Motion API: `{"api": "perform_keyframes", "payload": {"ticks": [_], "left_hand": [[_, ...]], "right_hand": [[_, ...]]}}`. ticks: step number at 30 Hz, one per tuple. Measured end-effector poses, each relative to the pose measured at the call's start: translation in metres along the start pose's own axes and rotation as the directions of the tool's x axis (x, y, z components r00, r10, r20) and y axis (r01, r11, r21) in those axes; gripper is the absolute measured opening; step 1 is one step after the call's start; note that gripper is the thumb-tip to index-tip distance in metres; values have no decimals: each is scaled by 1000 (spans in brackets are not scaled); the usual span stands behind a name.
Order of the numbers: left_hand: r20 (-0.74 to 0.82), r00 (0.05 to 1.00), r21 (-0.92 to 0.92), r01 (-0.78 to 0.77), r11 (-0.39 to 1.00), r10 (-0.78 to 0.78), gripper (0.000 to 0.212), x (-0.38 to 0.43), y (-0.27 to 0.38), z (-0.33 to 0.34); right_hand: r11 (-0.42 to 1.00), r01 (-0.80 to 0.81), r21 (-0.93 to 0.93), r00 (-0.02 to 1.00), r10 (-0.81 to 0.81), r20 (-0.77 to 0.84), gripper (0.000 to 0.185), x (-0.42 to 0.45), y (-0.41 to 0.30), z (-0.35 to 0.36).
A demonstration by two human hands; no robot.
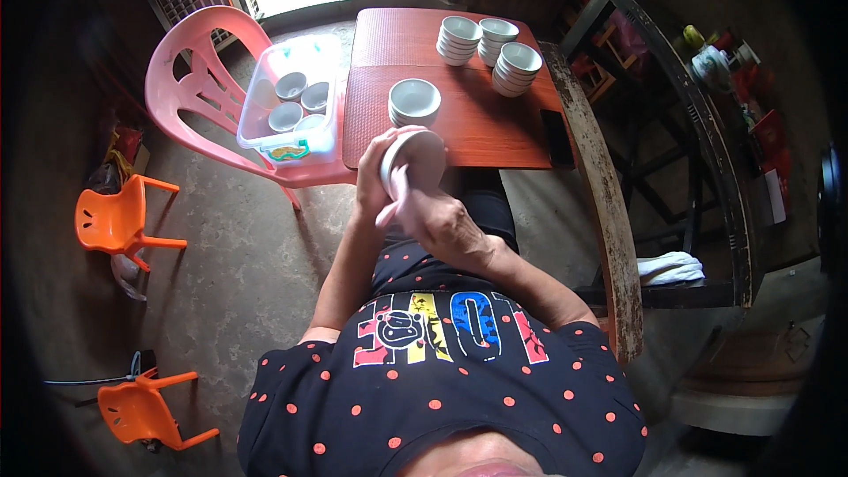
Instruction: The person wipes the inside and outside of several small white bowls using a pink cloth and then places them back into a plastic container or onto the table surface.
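Note:
My left hand [372, 169] grips a white bowl [432, 149] from its outer side, tipped with its mouth towards me. My right hand [450, 222] holds a pale pink cloth [396, 197], part of which reaches into the bowl. Just beyond my hands, a short stack of white bowls [415, 98] stands near the front of the reddish table [377, 66]. Three taller stacks of matching bowls [517, 68] are grouped at its far right. Several bowls [290, 86] sit inside a clear plastic bin [253, 139] on my left.
The bin rests on a pink plastic chair [165, 79] beside the table. A dark phone-like slab [556, 138] lies at the table's right edge. A worn wooden bench [609, 232] runs along my right, near a white cloth [670, 269]. Two orange stools [116, 215] are on the left.

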State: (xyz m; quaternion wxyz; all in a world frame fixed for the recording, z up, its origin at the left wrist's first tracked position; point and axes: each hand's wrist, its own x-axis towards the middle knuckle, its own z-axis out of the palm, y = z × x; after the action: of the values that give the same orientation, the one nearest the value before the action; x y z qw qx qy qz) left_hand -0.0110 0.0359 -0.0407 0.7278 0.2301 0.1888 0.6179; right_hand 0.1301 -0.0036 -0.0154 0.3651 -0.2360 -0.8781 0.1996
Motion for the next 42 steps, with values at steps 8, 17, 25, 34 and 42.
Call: {"api": "perform_keyframes", "payload": {"ticks": [8,17,25,34,42], "left_hand": [[72,943,-24,327,945,-324,50,6,10,-9],[-36,997,-8,67,998,-67,28,11,1,-22],[-67,988,-264,116,958,-139,22,10,-2,-18],[-39,976,351,-187,918,214,32,-7,7,18],[77,994,-147,-64,987,76,67,-8,10,16]], "right_hand": [[992,54,-117,982,-32,187,60,-7,9,-3],[866,196,-460,975,-121,187,63,3,18,-7],[980,-117,161,983,91,160,43,0,8,8],[964,150,-219,951,-201,-234,27,-4,20,18],[997,-77,-29,997,77,13,21,8,5,-16]]}}
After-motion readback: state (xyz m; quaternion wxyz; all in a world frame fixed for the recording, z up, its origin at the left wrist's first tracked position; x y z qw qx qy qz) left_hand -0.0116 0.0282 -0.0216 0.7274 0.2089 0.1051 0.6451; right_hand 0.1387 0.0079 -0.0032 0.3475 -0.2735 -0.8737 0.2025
